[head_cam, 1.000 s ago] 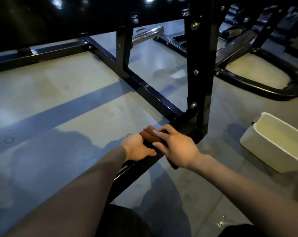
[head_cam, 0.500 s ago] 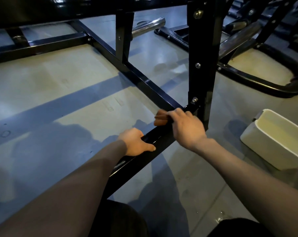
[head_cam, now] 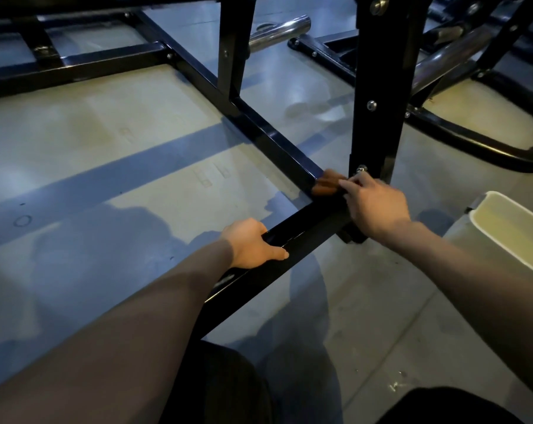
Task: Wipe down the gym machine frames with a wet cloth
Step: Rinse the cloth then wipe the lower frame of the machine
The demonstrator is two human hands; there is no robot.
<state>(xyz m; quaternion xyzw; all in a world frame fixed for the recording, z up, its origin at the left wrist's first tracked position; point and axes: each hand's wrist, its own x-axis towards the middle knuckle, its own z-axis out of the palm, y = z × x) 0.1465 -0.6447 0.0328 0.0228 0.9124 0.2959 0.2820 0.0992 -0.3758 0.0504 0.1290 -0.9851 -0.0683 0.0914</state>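
A black gym machine frame (head_cam: 277, 142) lies low over the grey floor, with a near floor bar (head_cam: 305, 228) running toward me and a tall upright post (head_cam: 381, 87). My right hand (head_cam: 373, 205) grips a brown cloth (head_cam: 326, 185) and holds it at the corner where the bars meet the post. Most of the cloth is hidden under my fingers. On the near floor bar, closer to me, my left hand (head_cam: 253, 243) grips the bar, its thumb lying along the top face.
A white plastic bucket (head_cam: 510, 237) stands on the floor at the right, close to my right forearm. A chrome bar (head_cam: 277, 32) and another black machine base (head_cam: 473, 139) lie beyond the post. Open floor spreads to the left.
My right hand has slid the cloth along the bar away from me, from beside my left hand up to the corner at the post. The left hand has stayed on the bar.
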